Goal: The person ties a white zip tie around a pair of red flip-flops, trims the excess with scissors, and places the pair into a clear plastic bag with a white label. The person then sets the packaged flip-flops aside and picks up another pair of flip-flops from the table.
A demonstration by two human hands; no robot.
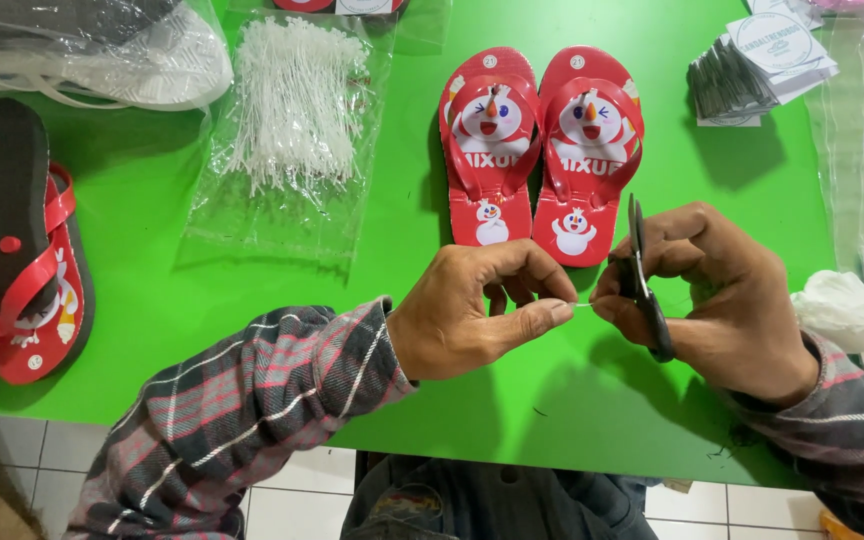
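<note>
At six o'clock of the red snowman-printed rubber sandal pair (pixel 537 145), the left hand (pixel 472 310) pinches a thin white plastic tie (pixel 582 304) while the right hand (pixel 722 295) clamps black metal scissors (pixel 644 280).

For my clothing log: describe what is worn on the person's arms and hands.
Both hands, left and right, are bare, with no gloves or rings visible. Both arms wear long plaid flannel sleeves in dark grey with red and white stripes, cuffs ending at the wrists.

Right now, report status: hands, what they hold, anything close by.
Left hand pinching thin white tie. Right hand gripping scissors. Red sandal pair just beyond.
</note>
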